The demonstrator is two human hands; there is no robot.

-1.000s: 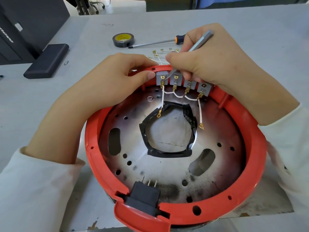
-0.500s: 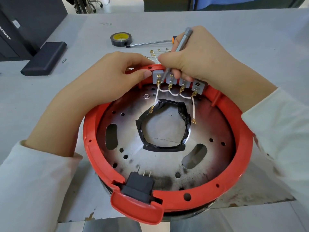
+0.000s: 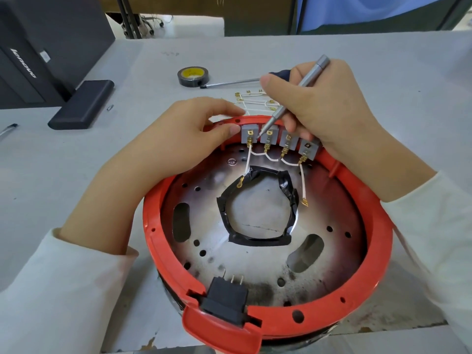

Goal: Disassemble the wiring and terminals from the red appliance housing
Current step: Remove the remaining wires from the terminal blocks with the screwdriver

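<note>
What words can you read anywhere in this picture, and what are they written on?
"lenovo": printed sideways in white on the black computer case at the far left of the table.
The small white sticker on that same case: too small to read.
The yellow middle of the black tape roll: print too blurred to read.
No writing shows on the red housing, the grey terminal blocks or the black plug socket.

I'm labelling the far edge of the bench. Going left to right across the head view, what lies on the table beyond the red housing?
Black computer case → flat black box → roll of black tape → long screwdriver → right hand holding a silver tool.
</note>
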